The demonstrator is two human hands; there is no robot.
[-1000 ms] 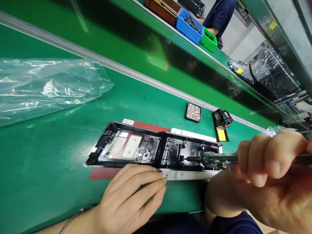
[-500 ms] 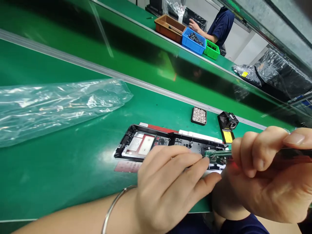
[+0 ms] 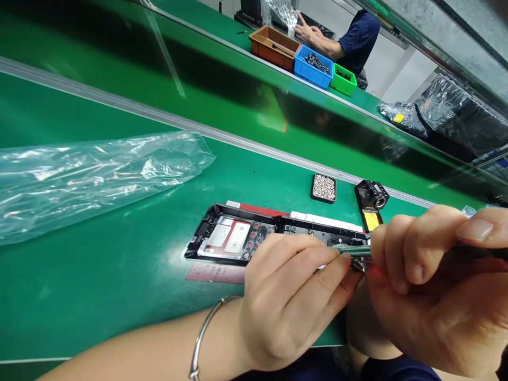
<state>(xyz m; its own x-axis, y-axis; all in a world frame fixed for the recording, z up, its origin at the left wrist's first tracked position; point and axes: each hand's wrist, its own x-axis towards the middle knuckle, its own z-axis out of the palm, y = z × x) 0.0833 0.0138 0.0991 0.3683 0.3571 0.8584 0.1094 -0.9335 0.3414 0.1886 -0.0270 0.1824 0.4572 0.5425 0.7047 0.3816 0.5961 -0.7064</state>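
A long black plastic housing lies on the green bench, with a labelled plate and a row of round holes at its left end. Over its right part is my left hand, fingers pinched together near a small green-edged clear piece; whether the fingertips hold this piece or something smaller is hidden. My right hand is wrapped round a dark-handled tool whose front end points left toward my left fingertips. The tip of the tool cannot be made out. A reddish glow shows by my right palm.
Behind the housing stand a black tray of small metal parts and a black device. A clear plastic bag lies left. Beyond the rail are brown, blue and green bins, and a person in dark blue.
My left hand has moved slightly right, its thumb and fingers drawn closer together. My right hand has shifted a little left. The other person's hands have moved left toward the plastic wrapping.
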